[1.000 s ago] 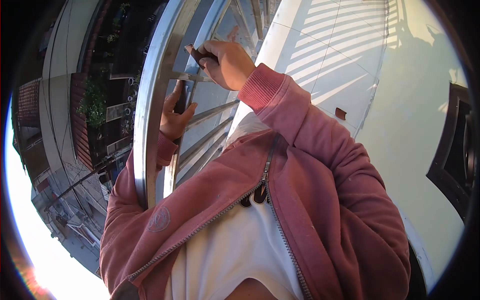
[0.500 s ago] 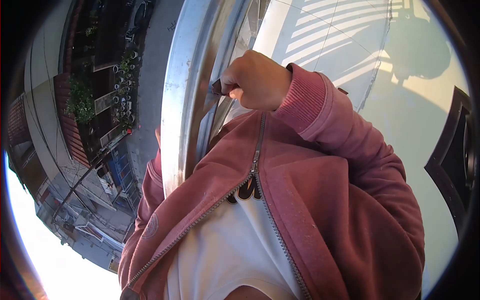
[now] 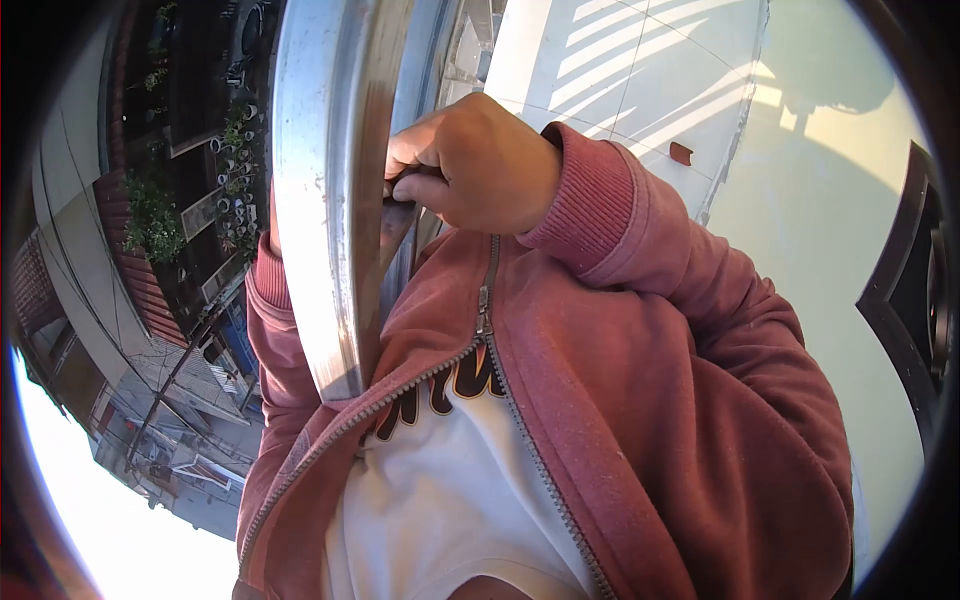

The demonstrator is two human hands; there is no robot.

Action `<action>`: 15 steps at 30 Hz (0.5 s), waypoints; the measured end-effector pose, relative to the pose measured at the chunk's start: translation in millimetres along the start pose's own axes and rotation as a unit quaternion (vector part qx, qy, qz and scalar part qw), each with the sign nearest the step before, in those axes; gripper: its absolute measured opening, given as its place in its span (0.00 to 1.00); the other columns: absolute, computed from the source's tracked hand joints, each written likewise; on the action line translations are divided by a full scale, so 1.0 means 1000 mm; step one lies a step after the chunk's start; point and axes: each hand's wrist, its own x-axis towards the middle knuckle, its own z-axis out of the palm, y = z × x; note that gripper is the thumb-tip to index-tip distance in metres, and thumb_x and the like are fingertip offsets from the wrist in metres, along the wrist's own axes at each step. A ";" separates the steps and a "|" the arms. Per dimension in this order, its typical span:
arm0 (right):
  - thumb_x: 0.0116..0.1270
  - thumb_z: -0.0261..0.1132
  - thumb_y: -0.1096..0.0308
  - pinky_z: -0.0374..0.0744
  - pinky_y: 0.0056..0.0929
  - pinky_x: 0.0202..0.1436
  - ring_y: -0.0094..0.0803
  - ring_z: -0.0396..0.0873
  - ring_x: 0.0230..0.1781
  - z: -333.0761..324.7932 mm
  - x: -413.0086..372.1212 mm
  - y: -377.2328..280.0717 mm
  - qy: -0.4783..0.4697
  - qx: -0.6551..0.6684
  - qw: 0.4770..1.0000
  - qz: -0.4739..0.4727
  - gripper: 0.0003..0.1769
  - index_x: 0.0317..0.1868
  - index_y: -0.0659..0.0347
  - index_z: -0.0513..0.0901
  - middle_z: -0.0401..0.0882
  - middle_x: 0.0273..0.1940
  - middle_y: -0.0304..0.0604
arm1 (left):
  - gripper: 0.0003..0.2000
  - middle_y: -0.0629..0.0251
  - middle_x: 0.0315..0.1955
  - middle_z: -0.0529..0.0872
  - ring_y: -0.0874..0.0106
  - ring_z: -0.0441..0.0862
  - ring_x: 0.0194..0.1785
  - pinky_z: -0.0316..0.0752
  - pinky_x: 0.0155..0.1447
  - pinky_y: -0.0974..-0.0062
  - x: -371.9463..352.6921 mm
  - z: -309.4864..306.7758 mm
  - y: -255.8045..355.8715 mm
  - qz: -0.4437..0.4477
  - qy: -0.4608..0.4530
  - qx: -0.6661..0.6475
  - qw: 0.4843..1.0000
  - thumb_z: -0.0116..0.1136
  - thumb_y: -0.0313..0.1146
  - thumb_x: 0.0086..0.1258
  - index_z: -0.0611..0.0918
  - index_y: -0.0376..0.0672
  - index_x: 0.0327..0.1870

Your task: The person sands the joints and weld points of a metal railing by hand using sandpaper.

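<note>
A thick silvery metal rail point(image 3: 318, 180) runs down the view in front of my body, with rusty brown streaks along its inner side. My right hand point(image 3: 480, 165) is closed in a pinch against that inner side. Between its thumb and fingers shows the edge of a small dark brown piece point(image 3: 389, 189), mostly hidden by the hand. Beyond the rail, my left hand point(image 3: 271, 225) shows only as a sliver of skin above the pink cuff. The rail hides its fingers, so its grip cannot be seen.
A small reddish-brown fragment point(image 3: 681, 153) lies on the light tiled floor point(image 3: 600, 90), striped by shadow. At the right stands a dark-framed object point(image 3: 905, 300) by a pale wall. Left of the rail, far below, are a street, potted plants point(image 3: 235, 170) and buildings.
The rail and my right hand have shifted left in the view. The fragment on the floor, mostly covered by my sleeve before, now shows whole. More of my left sleeve is visible.
</note>
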 end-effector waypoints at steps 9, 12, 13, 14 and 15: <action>0.56 0.69 0.63 0.74 0.28 0.29 0.32 0.74 0.22 -0.002 -0.035 -0.006 0.130 0.025 0.975 0.181 0.13 0.28 0.65 0.78 0.75 0.22 0.40 | 0.17 0.63 0.35 0.81 0.77 0.77 0.33 0.72 0.38 0.79 0.019 0.040 0.027 -0.058 0.028 0.199 0.978 0.61 0.41 0.63 0.78 0.38 0.44; 0.58 0.67 0.60 0.74 0.34 0.30 0.39 0.76 0.24 0.000 -0.034 -0.003 0.029 0.116 0.963 0.241 0.15 0.28 0.65 0.77 0.76 0.21 0.45 | 0.18 0.64 0.33 0.80 0.78 0.75 0.31 0.71 0.36 0.79 0.020 0.045 0.035 -0.069 0.035 0.267 0.960 0.62 0.45 0.62 0.78 0.38 0.44; 0.59 0.65 0.59 0.76 0.38 0.33 0.47 0.77 0.26 0.003 -0.034 -0.002 0.014 0.103 0.971 0.214 0.15 0.28 0.65 0.77 0.77 0.22 0.51 | 0.18 0.64 0.33 0.80 0.78 0.75 0.31 0.71 0.36 0.79 0.018 0.042 0.037 -0.069 0.033 0.272 0.959 0.62 0.45 0.62 0.78 0.38 0.44; 0.59 0.65 0.59 0.76 0.38 0.33 0.47 0.77 0.26 0.004 -0.035 -0.002 0.018 0.105 0.972 0.211 0.15 0.28 0.65 0.77 0.77 0.22 0.51 | 0.15 0.65 0.30 0.79 0.79 0.74 0.30 0.68 0.33 0.80 0.016 0.037 0.038 -0.126 0.033 0.308 0.943 0.63 0.42 0.61 0.77 0.39 0.39; 0.60 0.64 0.61 0.75 0.39 0.33 0.48 0.78 0.26 0.004 -0.037 -0.002 0.026 0.032 0.987 0.157 0.14 0.29 0.65 0.77 0.77 0.23 0.51 | 0.13 0.67 0.26 0.78 0.80 0.72 0.28 0.65 0.31 0.82 0.016 0.033 0.039 -0.181 0.035 0.341 0.922 0.65 0.40 0.60 0.77 0.40 0.34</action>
